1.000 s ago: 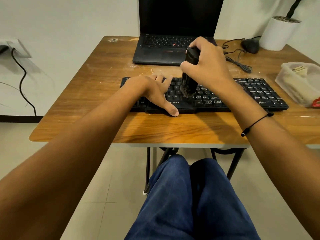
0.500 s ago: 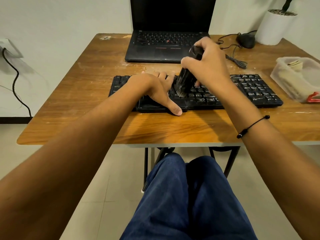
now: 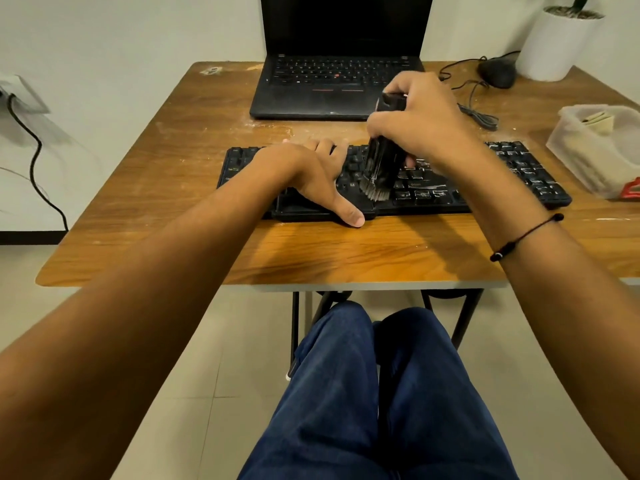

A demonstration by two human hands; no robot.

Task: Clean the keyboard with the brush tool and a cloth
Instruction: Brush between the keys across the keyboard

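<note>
The flat black plastic keyboard (image 3: 394, 181) lies across the worn wooden tabletop (image 3: 194, 188), just behind a bare strip of wood along the near edge. The left hand (image 3: 308, 174) presses flat on its left half, fingers straight, thumb over the front edge. The right hand (image 3: 420, 123) has its grip curled round the black brush tool (image 3: 382, 157), held upright, grey bristles touching the middle keys. Behind sits an open black laptop (image 3: 332, 84), its screen cut off. At right, a translucent plastic box (image 3: 599, 150) holds a folded pale cloth (image 3: 597, 118), partly hidden.
</note>
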